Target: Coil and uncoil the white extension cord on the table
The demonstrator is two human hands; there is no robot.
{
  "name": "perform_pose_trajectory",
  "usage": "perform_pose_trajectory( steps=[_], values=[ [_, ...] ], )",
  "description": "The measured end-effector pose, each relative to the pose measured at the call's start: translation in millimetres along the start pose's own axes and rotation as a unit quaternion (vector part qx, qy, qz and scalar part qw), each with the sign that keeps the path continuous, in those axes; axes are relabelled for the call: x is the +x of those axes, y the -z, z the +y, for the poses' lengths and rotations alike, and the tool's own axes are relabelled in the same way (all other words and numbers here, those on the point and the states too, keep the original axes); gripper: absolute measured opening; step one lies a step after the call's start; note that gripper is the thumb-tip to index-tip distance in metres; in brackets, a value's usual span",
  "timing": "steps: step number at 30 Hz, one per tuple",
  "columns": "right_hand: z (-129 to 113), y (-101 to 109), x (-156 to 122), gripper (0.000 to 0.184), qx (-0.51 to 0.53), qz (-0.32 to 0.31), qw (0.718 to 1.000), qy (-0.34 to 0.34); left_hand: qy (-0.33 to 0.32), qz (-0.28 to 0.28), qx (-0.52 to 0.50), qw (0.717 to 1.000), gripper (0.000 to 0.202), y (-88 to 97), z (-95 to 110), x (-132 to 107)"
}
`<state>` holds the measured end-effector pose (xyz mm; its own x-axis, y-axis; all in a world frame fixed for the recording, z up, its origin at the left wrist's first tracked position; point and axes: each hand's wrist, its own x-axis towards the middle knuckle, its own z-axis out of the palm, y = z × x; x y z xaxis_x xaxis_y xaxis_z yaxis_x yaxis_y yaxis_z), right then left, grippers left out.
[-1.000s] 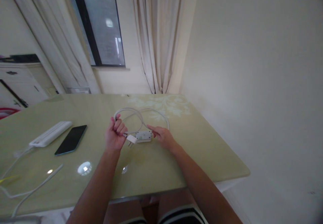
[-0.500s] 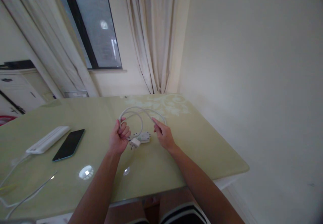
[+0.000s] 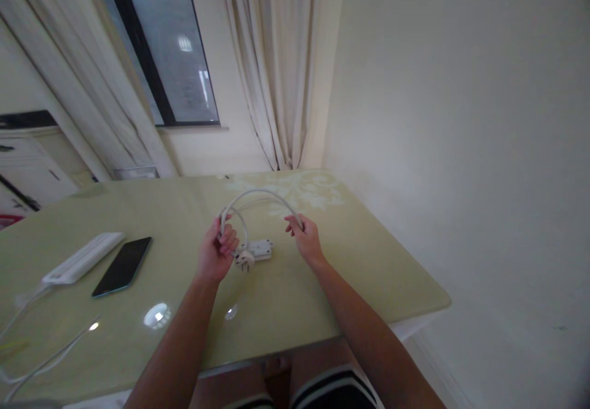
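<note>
A white power cord (image 3: 258, 191) arches above the table between my two hands. My left hand (image 3: 218, 246) is closed around a bunched part of the cord, and the white plug (image 3: 244, 260) dangles beside its fingers with the prongs facing me. At the other end of the arch, my right hand (image 3: 305, 237) pinches the cord between thumb and fingers. Behind the plug lies a white power strip (image 3: 262, 249) on the table; my left hand and the plug hide part of it. Whether the cord joins the strip cannot be seen.
On the left of the glossy green table (image 3: 369, 261) lie a black phone (image 3: 123, 266) and a long white bar-shaped device (image 3: 84, 258) with a cable. Another thin white cable (image 3: 50, 360) lies near the front left edge. A wall (image 3: 461, 151) rises along the right.
My right hand has moved slightly right and regripped the cord, drawing the arch into a single wider curve. The plug has turned and hangs a little further left. My left hand stays closed.
</note>
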<state>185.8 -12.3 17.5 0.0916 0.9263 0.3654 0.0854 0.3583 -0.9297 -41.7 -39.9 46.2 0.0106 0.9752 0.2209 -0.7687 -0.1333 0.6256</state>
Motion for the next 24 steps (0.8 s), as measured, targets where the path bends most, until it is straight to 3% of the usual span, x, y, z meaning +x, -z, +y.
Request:
perform_pose_trajectory(
  steps=[3,8,11,14,19,24],
  values=[
    [-2,2,2,0.059,0.064,0.009,0.998,-0.017,-0.079,0.053,0.092,0.991,0.023,-2.0,-3,1],
    [-3,8,5,0.061,0.139,0.085,0.985,-0.058,-0.246,0.125,0.249,0.928,0.021,-7.0,-4,-3],
    [-2,13,8,0.058,0.158,0.139,0.973,-0.091,-0.304,0.161,0.262,0.902,0.021,-10.1,0,-6],
    [0,15,10,0.058,0.164,0.161,0.967,-0.111,-0.29,0.163,0.192,0.923,0.021,-13.0,3,-4],
    [3,15,11,0.055,0.185,0.154,0.965,-0.107,-0.182,0.115,0.03,0.976,0.022,-11.1,12,1],
    [0,15,10,0.05,0.185,0.105,0.972,-0.099,-0.101,0.072,-0.072,0.99,0.023,-4.5,19,2]
  ],
)
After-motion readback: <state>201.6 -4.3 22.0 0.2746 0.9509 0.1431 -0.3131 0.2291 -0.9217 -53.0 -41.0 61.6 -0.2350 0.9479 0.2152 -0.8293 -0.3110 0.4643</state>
